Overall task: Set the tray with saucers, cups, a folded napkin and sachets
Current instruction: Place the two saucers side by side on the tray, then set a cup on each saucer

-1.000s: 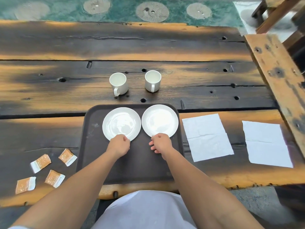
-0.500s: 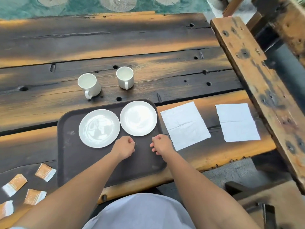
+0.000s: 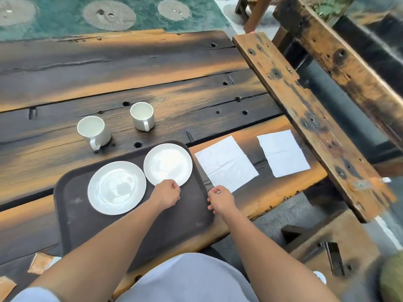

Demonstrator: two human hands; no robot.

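Observation:
A dark brown tray [image 3: 72,214] lies on the wooden table [image 3: 130,83] in front of me. Two white saucers rest side by side on it, the left saucer [image 3: 116,187] and the right saucer [image 3: 168,162]. My left hand [image 3: 166,194] is curled over the tray at the right saucer's near edge and holds nothing. Loosely curled and also empty, my right hand [image 3: 220,198] hovers over the tray's right rim, just short of the near napkin [image 3: 225,163]. Two white cups [image 3: 93,130] [image 3: 142,115] stand on the table beyond the tray. A second napkin [image 3: 283,153] lies flat further right. Orange sachets [image 3: 40,262] lie at the lower left.
A raised wooden plank [image 3: 305,118] runs diagonally along the table's right end, close to the far napkin. Beyond the table's near edge at the right is a lower wooden bench [image 3: 327,247]. A green patterned floor [image 3: 109,14] lies past the far edge.
Both hands have left the saucers and shifted right; the left now sits by the right saucer, the right over the tray's right rim. My view has swung to the right.

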